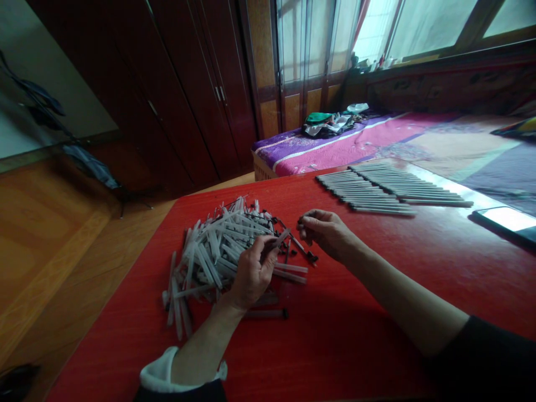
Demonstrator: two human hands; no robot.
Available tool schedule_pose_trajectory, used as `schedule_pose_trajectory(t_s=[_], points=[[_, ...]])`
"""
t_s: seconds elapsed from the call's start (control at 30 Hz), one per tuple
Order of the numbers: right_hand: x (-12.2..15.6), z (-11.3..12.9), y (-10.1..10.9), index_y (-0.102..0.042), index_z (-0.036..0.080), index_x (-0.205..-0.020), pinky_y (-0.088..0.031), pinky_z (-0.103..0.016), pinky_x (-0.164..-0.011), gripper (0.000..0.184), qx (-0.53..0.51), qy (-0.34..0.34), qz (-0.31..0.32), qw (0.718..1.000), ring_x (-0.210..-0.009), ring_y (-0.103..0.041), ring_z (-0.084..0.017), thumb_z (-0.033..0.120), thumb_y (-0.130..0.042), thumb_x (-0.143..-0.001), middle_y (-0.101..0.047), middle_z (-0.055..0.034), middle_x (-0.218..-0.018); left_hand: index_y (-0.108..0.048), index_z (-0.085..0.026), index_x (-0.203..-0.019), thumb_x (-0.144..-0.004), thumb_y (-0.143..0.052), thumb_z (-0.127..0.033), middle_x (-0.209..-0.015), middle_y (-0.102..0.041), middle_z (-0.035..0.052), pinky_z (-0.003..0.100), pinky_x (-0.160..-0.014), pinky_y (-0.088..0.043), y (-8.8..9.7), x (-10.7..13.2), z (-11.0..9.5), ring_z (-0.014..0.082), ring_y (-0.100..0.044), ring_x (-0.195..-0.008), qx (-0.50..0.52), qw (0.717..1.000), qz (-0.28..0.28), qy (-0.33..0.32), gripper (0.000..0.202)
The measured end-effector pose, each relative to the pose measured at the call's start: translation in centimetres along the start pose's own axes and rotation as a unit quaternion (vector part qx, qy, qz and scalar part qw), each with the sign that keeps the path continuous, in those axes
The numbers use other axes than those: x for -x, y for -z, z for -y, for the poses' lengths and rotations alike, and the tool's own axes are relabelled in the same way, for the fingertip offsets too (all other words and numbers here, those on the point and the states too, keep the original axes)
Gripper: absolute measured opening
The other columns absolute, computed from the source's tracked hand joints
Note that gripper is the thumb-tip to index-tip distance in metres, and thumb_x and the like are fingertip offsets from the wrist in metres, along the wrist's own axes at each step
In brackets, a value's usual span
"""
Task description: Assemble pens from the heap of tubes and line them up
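A loose heap of white plastic pen tubes (213, 251) with small dark parts lies on the red table (355, 290). My left hand (251, 273) rests at the heap's right side, fingers closed on one thin tube (281, 239) that points up and right. My right hand (324, 231) hovers just right of the heap, fingers curled and pinched on something small that I cannot make out. Small black tips (310, 257) lie on the table between the two hands.
A neat row of finished pens (389, 190) lies at the table's far right. A phone (508, 219) sits at the right edge. A bed with a purple and pink cover (355, 142) stands behind the table, a dark wardrobe (176, 95) to the left.
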State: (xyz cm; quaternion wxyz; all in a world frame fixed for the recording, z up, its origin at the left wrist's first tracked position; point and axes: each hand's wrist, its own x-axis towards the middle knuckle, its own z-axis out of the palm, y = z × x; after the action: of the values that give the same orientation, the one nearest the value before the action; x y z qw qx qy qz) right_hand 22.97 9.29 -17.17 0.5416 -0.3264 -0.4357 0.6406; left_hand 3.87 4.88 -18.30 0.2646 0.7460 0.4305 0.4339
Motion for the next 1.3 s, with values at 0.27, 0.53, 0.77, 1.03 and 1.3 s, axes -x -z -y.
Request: schedule_pose_trajectory(t_s=[0.27, 0.53, 0.77, 1.03, 1.3], points=[[0.6, -0.1, -0.9, -0.061, 0.012, -0.071, -0.048, -0.022, -0.043, 0.023, -0.014, -0.012, 0.048, 0.999, -0.049, -0.061, -0.013, 0.028, -0.075, -0.063, -0.066, -0.0036, -0.058, -0.052, -0.019, -0.101, -0.087, -0.047, -0.025, -0.089, -0.065, 0.004, 0.025, -0.074, -0.045, -0.1, 0.0, -0.3, 0.0156, -0.061, -0.082, 0.013, 0.999, 0.031, 0.008, 0.016], [0.8, -0.3, -1.0, -0.061, 0.013, -0.072, -0.05, -0.022, -0.043, 0.019, -0.019, 0.001, 0.072, 0.997, -0.049, -0.063, -0.013, 0.025, -0.074, -0.066, -0.068, -0.0043, -0.061, -0.052, -0.019, -0.102, -0.087, -0.048, -0.027, -0.087, -0.066, 0.0036, 0.025, -0.073, -0.046, -0.1, 0.0, -0.5, 0.0156, -0.062, -0.08, 0.023, 0.999, 0.039, 0.021, 0.017], [0.8, -0.2, -1.1, -0.061, 0.012, -0.07, -0.05, -0.023, -0.042, 0.022, 0.022, 0.025, 0.055, 0.998, -0.049, -0.064, -0.016, 0.027, -0.075, -0.063, -0.068, -0.005, -0.059, -0.054, -0.019, -0.101, -0.086, -0.049, -0.026, -0.088, -0.067, 0.004, 0.026, -0.073, -0.046, -0.1, 0.0, -0.4, 0.0168, -0.062, -0.082, 0.012, 0.999, 0.029, 0.019, 0.017], [0.6, -0.6, -0.8, -0.061, 0.013, -0.071, -0.05, -0.023, -0.043, 0.019, 0.053, 0.042, 0.062, 0.996, -0.051, -0.064, -0.015, 0.027, -0.073, -0.066, -0.068, -0.0049, -0.061, -0.054, -0.02, -0.102, -0.086, -0.049, -0.027, -0.087, -0.067, 0.0042, 0.025, -0.07, -0.046, -0.1, 0.0, -0.1, 0.0162, -0.063, -0.078, -0.026, 0.999, 0.035, 0.016, 0.018], [0.4, -1.1, -0.5, -0.062, 0.012, -0.073, -0.05, -0.023, -0.043, 0.022, 0.076, 0.041, 0.063, 0.994, -0.05, -0.063, -0.015, 0.029, -0.073, -0.066, -0.068, -0.0047, -0.059, -0.055, -0.021, -0.101, -0.087, -0.048, -0.026, -0.082, -0.066, 0.0028, 0.024, -0.064, -0.045, -0.1, 0.1, 0.2, 0.0156, -0.062, -0.071, -0.049, 0.998, 0.028, 0.012, 0.017]])
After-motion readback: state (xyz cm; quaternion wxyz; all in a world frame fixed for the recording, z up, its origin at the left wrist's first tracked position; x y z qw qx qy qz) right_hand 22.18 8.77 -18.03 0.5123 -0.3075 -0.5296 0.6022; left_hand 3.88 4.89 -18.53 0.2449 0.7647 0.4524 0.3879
